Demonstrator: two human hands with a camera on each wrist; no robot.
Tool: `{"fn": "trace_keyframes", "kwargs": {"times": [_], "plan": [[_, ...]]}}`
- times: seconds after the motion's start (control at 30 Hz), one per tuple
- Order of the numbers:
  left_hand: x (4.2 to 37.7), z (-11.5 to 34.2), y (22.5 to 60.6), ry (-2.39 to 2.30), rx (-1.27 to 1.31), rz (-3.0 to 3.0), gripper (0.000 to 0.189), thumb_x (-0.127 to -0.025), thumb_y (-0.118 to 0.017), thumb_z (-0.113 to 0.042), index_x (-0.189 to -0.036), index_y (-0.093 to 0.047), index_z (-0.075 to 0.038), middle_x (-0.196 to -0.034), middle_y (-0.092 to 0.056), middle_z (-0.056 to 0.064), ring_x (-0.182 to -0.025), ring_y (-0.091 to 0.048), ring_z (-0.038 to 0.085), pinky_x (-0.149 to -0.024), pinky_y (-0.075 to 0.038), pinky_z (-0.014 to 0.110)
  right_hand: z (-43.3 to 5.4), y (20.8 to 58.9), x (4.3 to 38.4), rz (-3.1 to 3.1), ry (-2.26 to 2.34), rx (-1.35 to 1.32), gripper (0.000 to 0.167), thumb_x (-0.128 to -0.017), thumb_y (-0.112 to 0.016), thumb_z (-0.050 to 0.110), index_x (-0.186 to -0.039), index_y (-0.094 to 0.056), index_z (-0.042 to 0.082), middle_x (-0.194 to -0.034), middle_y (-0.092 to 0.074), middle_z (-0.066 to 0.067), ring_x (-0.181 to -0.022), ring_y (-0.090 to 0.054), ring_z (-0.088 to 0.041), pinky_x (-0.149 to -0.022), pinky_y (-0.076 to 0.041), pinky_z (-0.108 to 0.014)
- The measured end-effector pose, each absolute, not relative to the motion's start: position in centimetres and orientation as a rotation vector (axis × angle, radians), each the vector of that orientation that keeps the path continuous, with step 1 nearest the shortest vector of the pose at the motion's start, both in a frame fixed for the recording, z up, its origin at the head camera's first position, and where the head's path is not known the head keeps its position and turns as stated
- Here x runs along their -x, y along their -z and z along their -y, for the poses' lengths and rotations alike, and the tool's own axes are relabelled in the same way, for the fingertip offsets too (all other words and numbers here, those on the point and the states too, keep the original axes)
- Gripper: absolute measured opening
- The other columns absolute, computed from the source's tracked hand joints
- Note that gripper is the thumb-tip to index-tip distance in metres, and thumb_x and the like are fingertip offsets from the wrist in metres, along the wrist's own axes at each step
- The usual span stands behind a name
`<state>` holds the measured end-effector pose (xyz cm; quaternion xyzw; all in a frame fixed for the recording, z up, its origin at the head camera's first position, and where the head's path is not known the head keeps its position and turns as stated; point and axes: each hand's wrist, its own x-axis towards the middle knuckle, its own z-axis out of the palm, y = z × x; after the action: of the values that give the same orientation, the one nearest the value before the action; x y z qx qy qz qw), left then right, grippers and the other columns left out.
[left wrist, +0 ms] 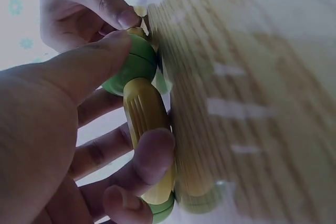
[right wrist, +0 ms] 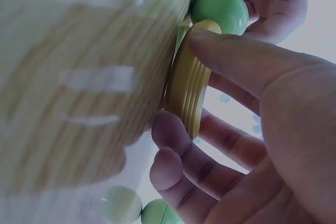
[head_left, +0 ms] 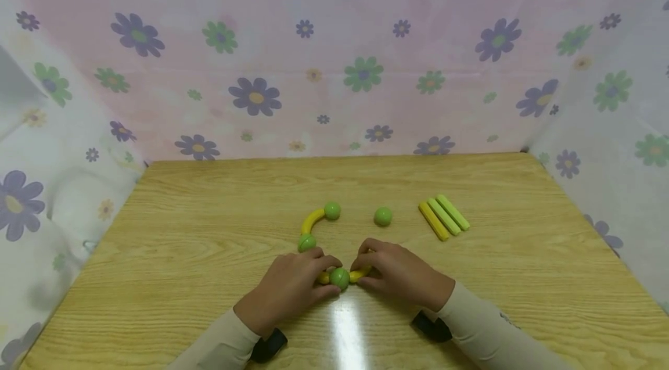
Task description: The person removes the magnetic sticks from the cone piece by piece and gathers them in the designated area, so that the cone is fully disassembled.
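Note:
At the table's front middle, my left hand [head_left: 298, 280] holds a green ball [head_left: 340, 279], its thumb on the ball and its fingers curled about a grooved yellow curved stick [left wrist: 146, 108] joined to it. Another green ball shows at that stick's lower end in the left wrist view. Opposite, my right hand [head_left: 399, 274] grips a second yellow curved stick [right wrist: 189, 82] between thumb and fingers, its end right at the held ball. Just beyond the left hand, a third yellow curved stick [head_left: 312, 221] links a green ball [head_left: 306, 243] to a farther green ball [head_left: 332, 211].
A loose green ball [head_left: 383, 216] lies beyond the right hand. Right of it lie three straight sticks side by side, one yellow [head_left: 434, 221] and two yellow-green [head_left: 444, 216]. The wooden table [head_left: 209, 196] backs onto a flowered cloth [head_left: 313, 68].

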<state>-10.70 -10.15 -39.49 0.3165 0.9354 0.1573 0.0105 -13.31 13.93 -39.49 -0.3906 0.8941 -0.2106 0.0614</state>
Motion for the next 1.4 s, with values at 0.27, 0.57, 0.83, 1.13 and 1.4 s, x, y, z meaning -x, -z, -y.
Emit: {"fn": "trace_keyframes", "kwargs": {"times": [0.27,0.57,0.83,1.13,1.4], "plan": [[10.8,9.9,39.4,-0.515,-0.966,-2.882,0.036,-0.09,-0.07,-0.046,-0.119,-0.071,-0.023,-0.095,-0.061,-0.009,-0.066,-0.047,-0.001,-0.058,-0.04,0.018,-14.3,39.5,13.4,-2.662,0.652,1.164,0.015,-0.091,-0.076,0.022,-0.105,-0.075,0.017,-0.109,-0.06,0.003,-0.089,-0.06,-0.004,-0.075,-0.053,-0.019],[10.9,10.1,39.4,-0.53,-0.988,-2.867,0.035,-0.091,-0.069,-0.045,-0.118,-0.072,-0.023,-0.098,-0.063,-0.009,-0.075,-0.057,0.0,-0.062,-0.046,0.02,-16.5,38.8,13.1,-2.723,0.637,1.038,0.015,-0.091,-0.075,0.021,-0.106,-0.076,0.017,-0.103,-0.06,0.006,-0.083,-0.058,-0.001,-0.07,-0.051,-0.02],[11.1,10.4,39.7,-0.525,-0.974,-2.888,0.036,-0.091,-0.07,-0.045,-0.119,-0.071,-0.024,-0.102,-0.065,-0.009,-0.079,-0.057,0.0,-0.064,-0.046,0.021,-18.8,38.8,13.8,-2.929,0.579,0.842,0.022,-0.092,-0.074,0.024,-0.111,-0.076,0.013,-0.092,-0.06,0.006,-0.07,-0.045,0.001,-0.061,-0.042,-0.019],[11.1,10.5,39.6,-0.545,-0.958,-2.884,0.036,-0.09,-0.07,-0.045,-0.118,-0.072,-0.023,-0.101,-0.065,-0.009,-0.075,-0.052,-0.001,-0.062,-0.043,0.019,-18.9,39.1,14.6,-2.936,0.613,0.749,0.024,-0.092,-0.074,0.021,-0.112,-0.076,0.008,-0.09,-0.057,0.002,-0.072,-0.043,-0.005,-0.061,-0.04,-0.02],[11.1,10.4,39.6,-0.557,-0.955,-2.888,0.035,-0.09,-0.071,-0.045,-0.118,-0.072,-0.025,-0.099,-0.064,-0.01,-0.075,-0.053,-0.001,-0.061,-0.044,0.019,-18.8,39.2,14.6,-2.962,0.561,0.726,0.017,-0.091,-0.075,0.023,-0.099,-0.067,0.011,-0.092,-0.058,0.001,-0.078,-0.051,-0.007,-0.067,-0.049,-0.025]]}}
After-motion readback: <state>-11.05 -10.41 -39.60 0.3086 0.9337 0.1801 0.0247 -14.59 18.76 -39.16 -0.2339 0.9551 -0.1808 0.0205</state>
